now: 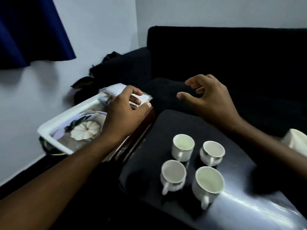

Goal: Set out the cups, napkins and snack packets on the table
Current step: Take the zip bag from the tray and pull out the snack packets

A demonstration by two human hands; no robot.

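Observation:
Several white cups stand upright on the dark table [166,123], handles toward me; the nearest cup [208,180] is the largest and another cup [182,146] is farther back. To the left sits a white tray [54,125] with a pumpkin picture. At its far end lies a pile of clear snack packets [114,89]. My left hand [126,112] reaches over that end and its fingers close on one packet [142,98]. My right hand [209,97] hovers above the table's far edge, fingers curled apart, holding nothing.
A black sofa [232,55] runs along the back behind the table. A blue curtain [29,30] hangs at the upper left. A white object [297,140] shows at the right edge. A wooden stand [139,130] carries the tray beside the table.

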